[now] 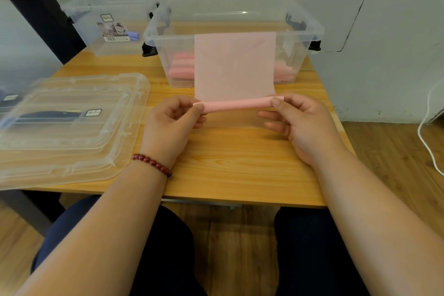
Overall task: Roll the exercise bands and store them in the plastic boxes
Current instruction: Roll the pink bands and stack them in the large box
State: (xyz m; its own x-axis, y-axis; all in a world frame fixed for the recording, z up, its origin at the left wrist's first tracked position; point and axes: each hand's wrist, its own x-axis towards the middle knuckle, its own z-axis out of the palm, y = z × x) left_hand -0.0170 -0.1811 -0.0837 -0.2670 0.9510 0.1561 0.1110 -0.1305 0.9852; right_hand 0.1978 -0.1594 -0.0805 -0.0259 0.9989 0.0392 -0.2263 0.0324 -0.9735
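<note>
My left hand (171, 125) pinches one end of the pink band (234, 68) between thumb and forefinger, and my right hand (300, 125) pinches the other end the same way; both sets of fingers (276, 102) are closed on the rolled part, with the remaining fingers loosely curled below. The roll runs left to right between my hands, held above the tabletop (240, 163) rather than resting on it. From the roll, the unrolled sheet stands up and away from me, its free edge reaching to about the rim of the near plastic box (300, 38), which sits straight ahead. I judge the rolling only partly done: a good stretch of flat band is left, so the next turns must wind away from me, toward that box. Neither hand is nearer; both share the axis evenly. Inside the box lie finished pink rolls (181, 67). A second clear box (96, 19) stands further left, and the clear lids (72, 122) lie on the tabletop beside my left hand.
</note>
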